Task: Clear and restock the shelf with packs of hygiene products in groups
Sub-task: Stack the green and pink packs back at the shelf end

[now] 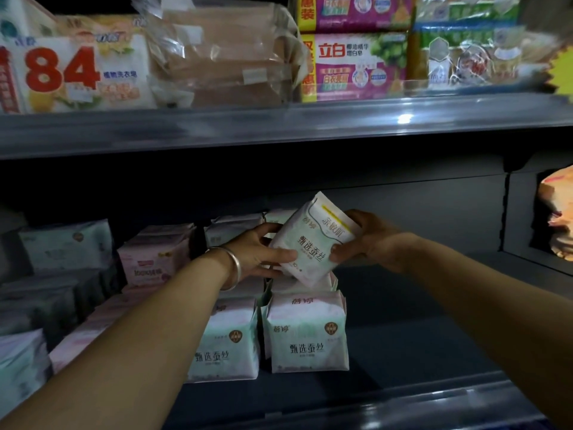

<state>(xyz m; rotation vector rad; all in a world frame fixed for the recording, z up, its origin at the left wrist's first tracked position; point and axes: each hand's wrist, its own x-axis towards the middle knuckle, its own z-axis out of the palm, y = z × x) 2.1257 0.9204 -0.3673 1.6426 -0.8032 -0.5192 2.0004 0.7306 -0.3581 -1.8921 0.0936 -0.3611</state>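
Observation:
A white and pale green pack of hygiene pads (pixel 311 240) is held tilted above the lower shelf. My left hand (pixel 257 252), with a silver bangle on its wrist, grips the pack's left edge. My right hand (pixel 369 243) grips its right edge, thumb on the front. Directly below stand two matching packs, one at the front (pixel 307 333) and one to its left (pixel 226 339), with more rows behind them. Pink packs (pixel 148 256) and pale green packs (pixel 65 246) fill the shelf's left part.
The dark lower shelf floor (pixel 418 330) lies bare to the right of the packs. An upper shelf edge (pixel 279 125) runs overhead, carrying soap packs (pixel 356 63) and a pack marked 84 (pixel 71 72). An orange pack (pixel 558 218) shows at far right.

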